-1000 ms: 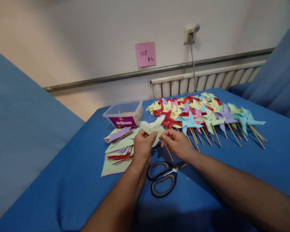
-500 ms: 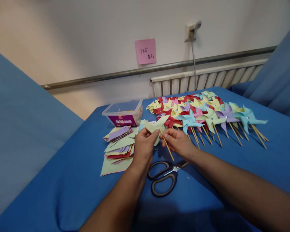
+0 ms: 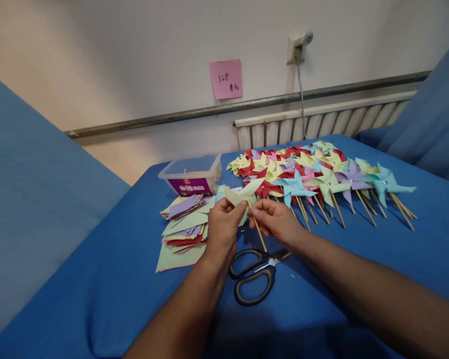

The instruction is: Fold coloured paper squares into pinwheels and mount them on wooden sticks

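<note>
Hands (image 3: 247, 224) on yellow pinwheel (image 3: 241, 194)

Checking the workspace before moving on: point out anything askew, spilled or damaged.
Nothing is spilled or damaged. The paper stack is fanned out unevenly. Both hands, left hand and right hand, hold a pale pinwheel by its stick.

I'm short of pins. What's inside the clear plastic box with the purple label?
The clear plastic box looks nearly empty; a few thin pale pieces show near its rim. The purple label covers its lower front, hiding the bottom.

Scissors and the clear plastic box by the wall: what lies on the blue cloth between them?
In the head view, a stack of cut paper squares lies between the scissors and the box, beside the left hand.
</note>
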### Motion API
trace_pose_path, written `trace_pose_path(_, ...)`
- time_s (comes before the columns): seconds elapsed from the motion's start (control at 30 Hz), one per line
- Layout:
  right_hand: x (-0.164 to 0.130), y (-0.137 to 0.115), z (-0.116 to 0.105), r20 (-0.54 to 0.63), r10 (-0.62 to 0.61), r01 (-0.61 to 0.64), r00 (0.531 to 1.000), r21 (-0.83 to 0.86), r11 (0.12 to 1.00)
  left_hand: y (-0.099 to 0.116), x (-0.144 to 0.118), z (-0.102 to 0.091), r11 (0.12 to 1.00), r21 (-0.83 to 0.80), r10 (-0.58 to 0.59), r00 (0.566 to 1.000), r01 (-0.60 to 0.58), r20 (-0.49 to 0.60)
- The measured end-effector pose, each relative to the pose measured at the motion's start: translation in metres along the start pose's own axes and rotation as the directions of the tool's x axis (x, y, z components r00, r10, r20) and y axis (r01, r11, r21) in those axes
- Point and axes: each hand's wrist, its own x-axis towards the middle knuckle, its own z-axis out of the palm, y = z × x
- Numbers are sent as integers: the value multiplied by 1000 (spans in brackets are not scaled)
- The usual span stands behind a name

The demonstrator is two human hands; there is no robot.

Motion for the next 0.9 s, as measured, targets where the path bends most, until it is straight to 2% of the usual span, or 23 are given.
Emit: trace_pose_path(0.9, 0, -6, 3, -38, 19, -18, 999, 19, 1000, 2, -2, 1, 1000, -1, -12, 1000, 12, 3)
